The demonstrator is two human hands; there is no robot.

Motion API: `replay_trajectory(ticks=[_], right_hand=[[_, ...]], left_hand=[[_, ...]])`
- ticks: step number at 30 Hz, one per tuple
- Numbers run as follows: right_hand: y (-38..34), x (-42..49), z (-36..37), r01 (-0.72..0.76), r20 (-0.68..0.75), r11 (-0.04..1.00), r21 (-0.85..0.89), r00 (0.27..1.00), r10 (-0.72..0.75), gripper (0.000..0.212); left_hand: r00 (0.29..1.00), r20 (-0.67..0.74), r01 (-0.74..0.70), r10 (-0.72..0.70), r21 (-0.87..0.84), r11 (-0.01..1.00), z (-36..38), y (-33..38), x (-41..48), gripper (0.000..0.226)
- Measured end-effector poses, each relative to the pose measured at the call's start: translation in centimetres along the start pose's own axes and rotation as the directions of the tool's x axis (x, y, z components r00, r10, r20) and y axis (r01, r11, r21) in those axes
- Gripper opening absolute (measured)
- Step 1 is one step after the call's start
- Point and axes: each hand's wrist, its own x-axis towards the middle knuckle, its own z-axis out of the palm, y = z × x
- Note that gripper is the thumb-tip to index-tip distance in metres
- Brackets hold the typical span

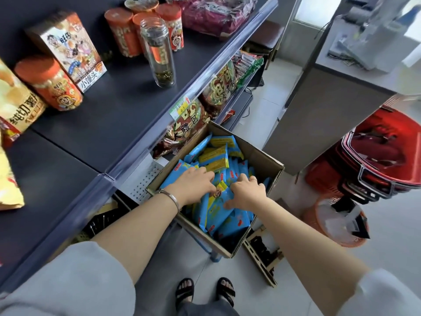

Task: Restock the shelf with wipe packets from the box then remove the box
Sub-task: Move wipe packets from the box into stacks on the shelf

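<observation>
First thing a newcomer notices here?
The open cardboard box of bright blue wipe packets, centre, with the left hand and right hand gripping packets inside. Next, stacked red shopping baskets on the floor at right, and orange snack canisters on the top shelf.

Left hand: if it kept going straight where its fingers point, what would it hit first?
Probably the wipe packets just ahead of the left hand in the box; depth is unclear.
</observation>
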Motion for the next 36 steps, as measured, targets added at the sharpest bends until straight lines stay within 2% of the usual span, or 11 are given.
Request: replay_trajectory(ticks=[5,8,13,18,23,25,28,32,34,36], right_hand=[[-1.3,-0.6,-0.1,-0.034,-0.072,0.998,0.055,0.997,0.038,0.035],[-1.3,-1.2,-1.4,-0.061,-0.088,0.992,0.114,0.994,0.071,0.027],[-0.6,-3.0,-5.1,-0.092,-0.136,0.909,0.406,0.978,0.16,0.036],[-0.4,-6.3,-8.9,-0.015,-0.311,0.863,0.505,0.929,0.198,0.039],[-0.8,-8.1,-11.4,0.077,-0.496,0.83,0.553,0.83,0.253,0.033],[-1.3,-8.5,-12.5,0.152,-0.546,0.768,0.622,0.788,0.285,0.038],[-2.1,-9.1,-14.1,0.27,-0.548,0.603,0.751,0.765,0.339,0.044],[-2.8,-10.2,-15.6,0.397,-0.524,0.378,0.836,0.783,0.336,0.024],[-3.3,-10.8,-16.2,0.442,-0.535,0.324,0.837,0.787,0.307,0.018],[-3.8,-11.4,-16.5,0.475,-0.558,0.321,0.819,0.788,0.258,0.017]], left_hand=[[0.994,-0.072,-0.081,0.085,0.053,0.995,-0.3,-0.7,-0.5,0.035],[0.986,-0.112,-0.117,0.122,0.049,0.992,-1.0,-1.6,-1.2,0.026],[0.989,-0.146,-0.047,0.019,-0.192,0.98,-4.3,-2.9,-2.6,0.011],[0.977,-0.195,0.024,-0.084,-0.289,0.957,-8.4,-4.0,-4.5,0.013],[0.923,-0.333,0.076,-0.193,-0.336,0.939,-12.0,-4.8,-7.2,0.013],[0.895,-0.379,0.093,-0.235,-0.356,0.93,-13.0,-5.2,-8.4,0.016],[0.859,-0.415,0.114,-0.3,-0.416,0.902,-14.4,-5.7,-10.7,0.015],[0.791,-0.476,0.125,-0.385,-0.49,0.863,-15.9,-5.7,-13.9,0.015],[0.749,-0.497,0.134,-0.438,-0.534,0.835,-16.3,-5.2,-15.7,0.012],[0.703,-0.506,0.162,-0.5,-0.571,0.805,-16.7,-4.1,-17.9,0.011]])
